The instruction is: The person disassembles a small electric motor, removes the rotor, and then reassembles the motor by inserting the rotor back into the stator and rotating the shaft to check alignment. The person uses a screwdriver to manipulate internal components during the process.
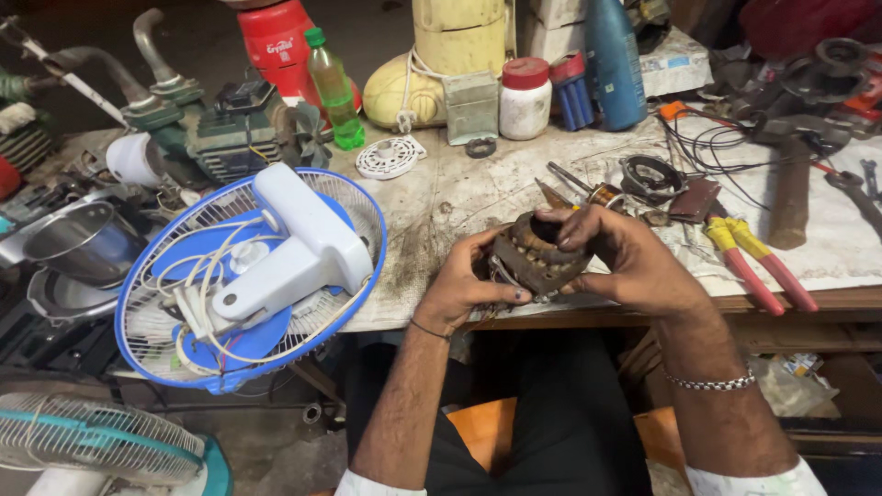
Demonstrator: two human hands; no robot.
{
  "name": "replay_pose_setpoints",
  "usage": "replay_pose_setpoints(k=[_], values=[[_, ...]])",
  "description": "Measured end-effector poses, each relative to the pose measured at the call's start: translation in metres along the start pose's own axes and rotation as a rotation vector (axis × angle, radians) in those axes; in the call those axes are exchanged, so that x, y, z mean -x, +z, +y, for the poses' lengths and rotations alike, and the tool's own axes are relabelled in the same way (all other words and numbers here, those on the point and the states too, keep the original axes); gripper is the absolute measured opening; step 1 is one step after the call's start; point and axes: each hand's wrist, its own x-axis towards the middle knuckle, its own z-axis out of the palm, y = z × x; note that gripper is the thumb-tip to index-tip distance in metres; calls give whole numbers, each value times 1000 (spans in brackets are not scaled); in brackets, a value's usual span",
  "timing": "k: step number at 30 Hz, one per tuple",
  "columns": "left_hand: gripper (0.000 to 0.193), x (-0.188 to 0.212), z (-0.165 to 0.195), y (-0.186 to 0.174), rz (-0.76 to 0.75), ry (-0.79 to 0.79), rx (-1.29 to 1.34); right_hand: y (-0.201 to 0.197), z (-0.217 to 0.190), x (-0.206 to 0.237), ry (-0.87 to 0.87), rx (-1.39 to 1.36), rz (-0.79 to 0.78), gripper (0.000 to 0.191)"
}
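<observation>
A stripped motor stator (537, 253) is gripped by both hands (469, 280) (634, 262) at frame centre, windings exposed, the fan (248, 276) lying dismantled at left.

Pretty grimy workbench (441, 197): blue-and-white fan (248, 276) lying at the left, pliers (758, 266) right, green bottle (333, 89) and white jar (525, 98) along the far edge.
</observation>
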Motion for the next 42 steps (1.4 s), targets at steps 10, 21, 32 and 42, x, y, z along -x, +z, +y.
replay_pose_setpoints(k=[10, 21, 32, 42], values=[[66, -3, -4, 2, 21, -4, -34, 3, -31, -5, 222, 478, -1, 72], [74, -7, -2, -1, 25, -22, -87, -3, -27, -7, 127, 764, 3, 45], [75, -6, -5, 0, 49, -3, -91, -1, -22, -6, 140, 672, 52, 37], [73, -6, -9, -3, 72, -44, -69, -8, -3, -3, 91, 566, -24, 51]])
